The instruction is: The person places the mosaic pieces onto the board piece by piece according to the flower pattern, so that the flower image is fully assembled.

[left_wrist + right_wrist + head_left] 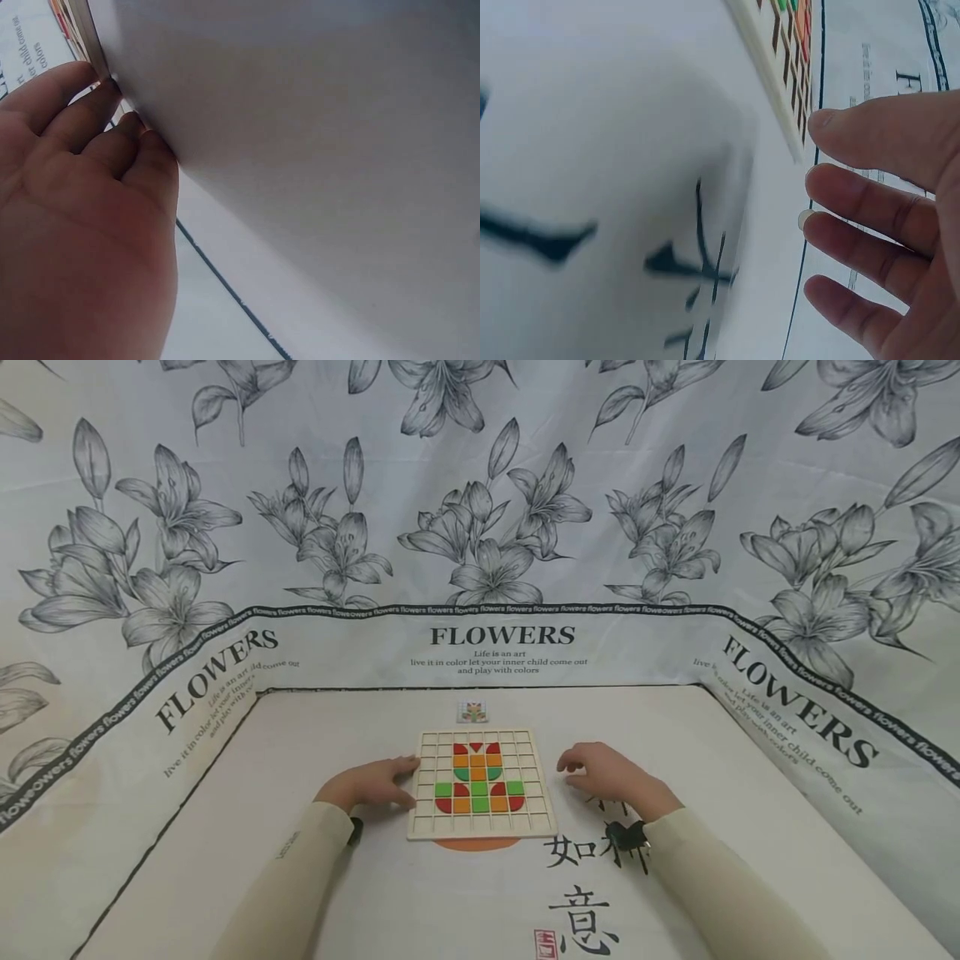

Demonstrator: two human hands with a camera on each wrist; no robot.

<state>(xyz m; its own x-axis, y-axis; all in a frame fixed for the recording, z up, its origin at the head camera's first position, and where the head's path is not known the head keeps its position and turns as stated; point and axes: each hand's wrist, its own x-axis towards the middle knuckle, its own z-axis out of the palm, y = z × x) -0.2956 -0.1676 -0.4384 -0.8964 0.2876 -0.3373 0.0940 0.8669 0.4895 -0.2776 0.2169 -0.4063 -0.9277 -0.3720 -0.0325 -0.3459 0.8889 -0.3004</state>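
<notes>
A square wooden grid board (534,775) lies flat on the table, with red, orange and green tiles (478,762) set in it as a tulip-like flower with leaves. At the board's left edge is my left hand (375,783), its fingertips and thumb right at the rim; in the left wrist view the fingers (75,116) reach the board's side (88,37). My right hand (606,770) hovers to the right of the board, apart from it, with loosely bent fingers and nothing in them. The right wrist view shows its separated fingers (870,199) near a board corner (786,120).
Behind the board lies a small card (472,712) with a coloured flower pattern on a grid. An orange rounded shape (477,844) peeks out under the board's front edge. The white tabletop (360,893) carries black brush characters (583,922); flower-printed cloth (498,647) surrounds it.
</notes>
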